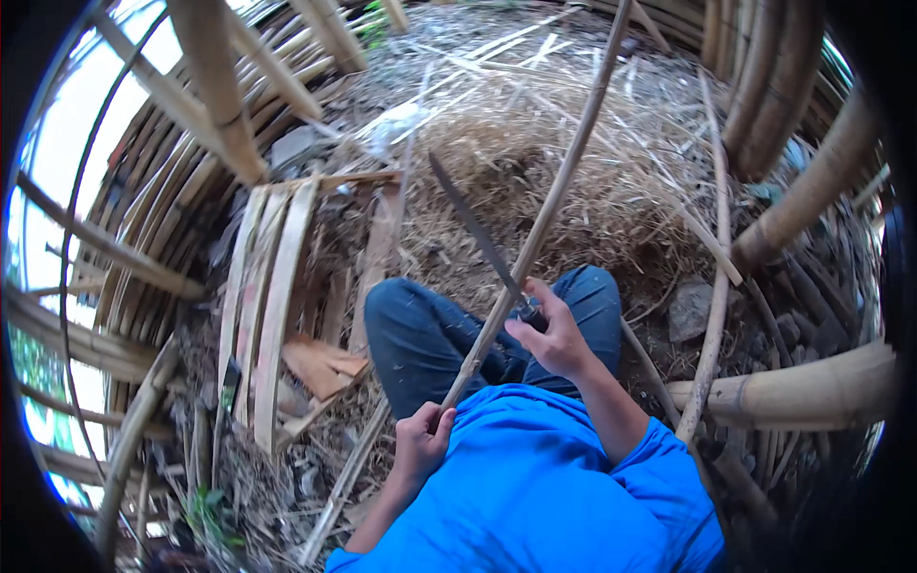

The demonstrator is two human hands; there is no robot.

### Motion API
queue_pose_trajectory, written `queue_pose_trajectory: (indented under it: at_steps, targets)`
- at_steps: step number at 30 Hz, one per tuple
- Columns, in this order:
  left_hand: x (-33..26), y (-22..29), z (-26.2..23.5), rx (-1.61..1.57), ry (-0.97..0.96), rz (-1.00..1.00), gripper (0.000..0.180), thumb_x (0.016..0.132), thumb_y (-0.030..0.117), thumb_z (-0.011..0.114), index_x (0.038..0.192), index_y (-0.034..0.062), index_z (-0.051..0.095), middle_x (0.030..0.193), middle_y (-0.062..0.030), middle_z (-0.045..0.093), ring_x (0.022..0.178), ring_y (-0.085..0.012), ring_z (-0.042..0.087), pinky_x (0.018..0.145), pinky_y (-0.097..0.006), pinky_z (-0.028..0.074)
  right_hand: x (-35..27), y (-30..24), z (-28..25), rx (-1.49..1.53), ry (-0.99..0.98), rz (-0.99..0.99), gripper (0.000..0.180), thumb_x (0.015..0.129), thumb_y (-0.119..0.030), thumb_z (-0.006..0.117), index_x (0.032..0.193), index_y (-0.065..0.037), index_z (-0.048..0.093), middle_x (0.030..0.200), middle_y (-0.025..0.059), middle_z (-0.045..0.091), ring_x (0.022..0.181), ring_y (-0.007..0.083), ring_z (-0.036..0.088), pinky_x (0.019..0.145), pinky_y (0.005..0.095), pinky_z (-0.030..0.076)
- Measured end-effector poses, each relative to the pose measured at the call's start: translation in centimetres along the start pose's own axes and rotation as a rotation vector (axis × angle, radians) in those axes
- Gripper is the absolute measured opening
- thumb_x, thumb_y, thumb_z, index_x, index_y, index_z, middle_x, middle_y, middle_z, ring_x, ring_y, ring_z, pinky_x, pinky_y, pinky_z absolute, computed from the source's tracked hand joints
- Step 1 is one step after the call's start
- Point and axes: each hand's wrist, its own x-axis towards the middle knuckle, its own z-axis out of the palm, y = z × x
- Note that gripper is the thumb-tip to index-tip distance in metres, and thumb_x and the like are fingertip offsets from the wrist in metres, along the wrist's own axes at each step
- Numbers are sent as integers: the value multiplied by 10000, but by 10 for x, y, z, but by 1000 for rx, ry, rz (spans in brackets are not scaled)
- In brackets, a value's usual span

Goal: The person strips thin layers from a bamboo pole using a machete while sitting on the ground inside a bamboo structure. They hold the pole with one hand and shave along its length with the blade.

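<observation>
Looks partway done, I guess: left grip (pixel 422 439) is clamped near the lower end of a pole (pixel 573 158), right grip (pixel 546 329) is wrapped round a knife (pixel 473 226) crossing it, shavings (pixel 621 205) lie ahead, pole's not split yet.

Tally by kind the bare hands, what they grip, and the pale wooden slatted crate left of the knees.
Bare hands (left hand, right hand): 2
Long dark-bladed knife in the right hand: 1
Long slender brown pole in the left hand: 1
Pale wooden slatted crate: 1
Total: 5
</observation>
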Motion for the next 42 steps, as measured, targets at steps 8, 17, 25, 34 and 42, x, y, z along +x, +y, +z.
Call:
queue_pose_trajectory:
  at_steps: [8,17,25,34,42]
  targets:
    - [-50,-21,-15,-133,118,-85,229,922,181,614,790,-2,572,520,-60,485,471,-91,423,454,-298,357,16,-3,68,-121,-56,-161,157,838,-125,690,939,-18,634,654,-72,496,582,30,412,522,219,340]
    - [-63,-17,-53,-42,38,-171,303,914,313,594,990,20,596,760,-150,657,645,-248,656,617,-337,508,26,-11,102,-183,-196,-180,178,820,-120,711,933,-2,639,682,-50,551,629,31,447,563,217,382]
    - [23,23,-146,-27,89,102,449,861,397,661,1070,15,552,924,-121,604,887,-230,608,796,-345,485,20,-43,124,-188,-474,-33,169,823,-141,743,902,-20,654,660,-52,536,617,18,434,538,217,367]
    - [178,1,-121,-393,-459,113,406,913,365,592,1157,41,597,1075,-86,573,1038,-179,537,923,-331,409,42,-35,115,-264,-430,76,199,802,-141,754,931,-19,665,645,-26,573,596,31,463,534,220,408]
    - [205,0,-87,-550,-561,478,262,817,258,725,936,31,671,1057,-115,583,1089,-239,530,974,-375,380,61,-41,102,-381,-480,154,223,764,-184,775,843,-18,648,606,110,612,524,229,620,532,329,491]
